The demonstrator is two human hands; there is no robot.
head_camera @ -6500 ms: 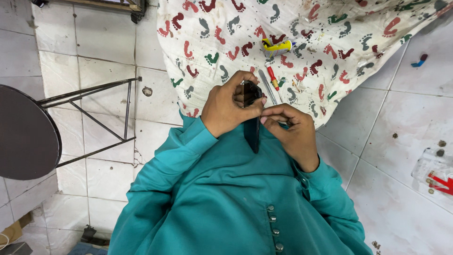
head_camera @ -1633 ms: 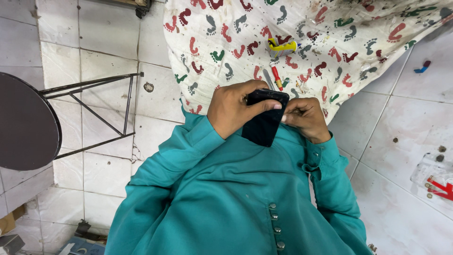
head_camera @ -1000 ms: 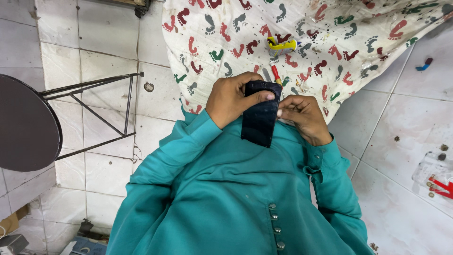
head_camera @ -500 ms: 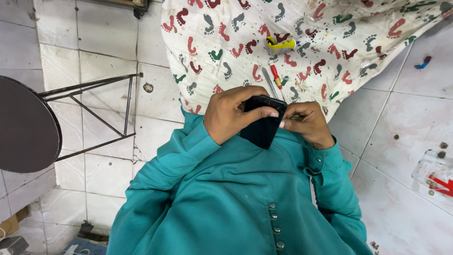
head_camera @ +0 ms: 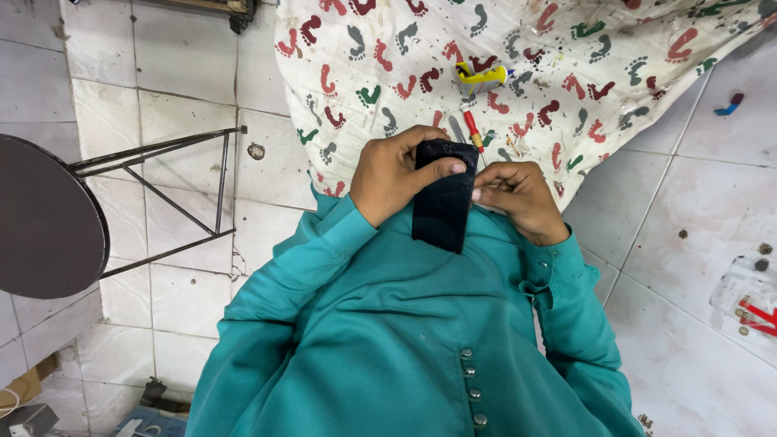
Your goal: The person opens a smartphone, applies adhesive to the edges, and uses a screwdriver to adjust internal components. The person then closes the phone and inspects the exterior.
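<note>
Left hand [head_camera: 394, 174] is raised, grip wrapped tight around a dark phone [head_camera: 443, 197]; right hand [head_camera: 515, 197], fingers curled narrow, pinches at its right edge.

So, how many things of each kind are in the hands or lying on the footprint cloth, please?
Black phone, held by the left hand, with the right hand at its edge: 1
Yellow tool on the cloth: 1
Red-handled screwdriver: 1
Total: 3
</note>
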